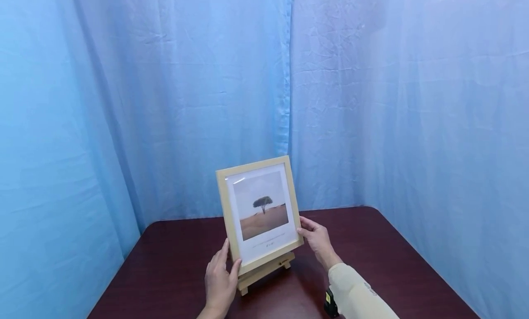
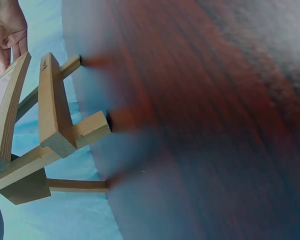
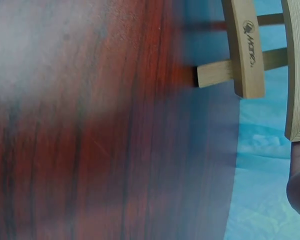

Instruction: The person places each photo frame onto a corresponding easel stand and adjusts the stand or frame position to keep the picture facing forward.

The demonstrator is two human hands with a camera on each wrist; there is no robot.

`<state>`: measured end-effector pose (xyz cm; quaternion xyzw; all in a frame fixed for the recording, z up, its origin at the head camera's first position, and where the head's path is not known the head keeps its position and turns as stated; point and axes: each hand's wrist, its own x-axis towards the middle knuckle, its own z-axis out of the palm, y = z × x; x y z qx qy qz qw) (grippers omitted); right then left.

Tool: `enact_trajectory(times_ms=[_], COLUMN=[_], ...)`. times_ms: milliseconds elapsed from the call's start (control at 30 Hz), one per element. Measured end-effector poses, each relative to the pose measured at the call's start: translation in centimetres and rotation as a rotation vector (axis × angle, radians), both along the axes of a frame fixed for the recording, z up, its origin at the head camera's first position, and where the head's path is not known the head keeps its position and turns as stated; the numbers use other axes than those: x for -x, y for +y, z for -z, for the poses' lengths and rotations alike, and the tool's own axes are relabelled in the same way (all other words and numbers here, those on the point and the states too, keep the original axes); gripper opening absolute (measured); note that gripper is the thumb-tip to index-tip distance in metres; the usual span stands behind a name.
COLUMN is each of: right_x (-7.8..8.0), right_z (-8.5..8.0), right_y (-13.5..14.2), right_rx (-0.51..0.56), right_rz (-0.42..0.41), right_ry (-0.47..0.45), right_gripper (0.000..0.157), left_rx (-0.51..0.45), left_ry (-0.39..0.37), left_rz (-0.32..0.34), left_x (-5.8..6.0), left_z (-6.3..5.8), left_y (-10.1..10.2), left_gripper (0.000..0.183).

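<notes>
A light wooden picture frame [image 1: 264, 213] with a print of a lone tree leans back, tilted, at a small wooden easel [image 1: 266, 269]. My left hand [image 1: 220, 280] holds the frame's lower left corner, thumb at the front edge. On the other side my right hand [image 1: 318, 240] pinches the lower right edge, thumb in front and fingers mostly hidden behind. In the right wrist view a gap shows between the frame's bottom edge [image 3: 296, 75] and the easel's ledge [image 3: 245, 50], which bears a dark printed mark. Most of the easel is hidden behind the frame.
The easel's feet stand on a dark reddish wooden table [image 1: 177, 259]. Light blue curtains [image 1: 215, 80] hang behind the table and along both sides. A black device with a yellow label [image 1: 329, 303] is at the right sleeve [image 1: 355, 289].
</notes>
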<state>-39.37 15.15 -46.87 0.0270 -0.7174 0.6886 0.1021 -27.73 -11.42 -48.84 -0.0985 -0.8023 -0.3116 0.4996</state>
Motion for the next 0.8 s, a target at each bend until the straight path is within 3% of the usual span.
enact_trajectory(times_ms=[267,567,800], right_x=[-0.2,0.3,0.4], right_z=[0.6,1.6,2.2], right_y=[-0.8,-1.6,-2.0], right_rx=[-0.027,-0.035,-0.042], right_rz=[0.014,0.013,-0.004], right_ry=[-0.023,-0.012,-0.009], right_gripper=[0.039,0.039,0.038], left_rx=[-0.024,-0.088,-0.095], left_ry=[-0.066,-0.223,-0.223], left_rz=[-0.050,-0.073,-0.115], left_x=[-0.3,-0.6,-0.7], left_z=[0.5,1.2,1.8], left_y=[-0.2,-0.3,-0.5], left_gripper=[0.070,0.067,0.069])
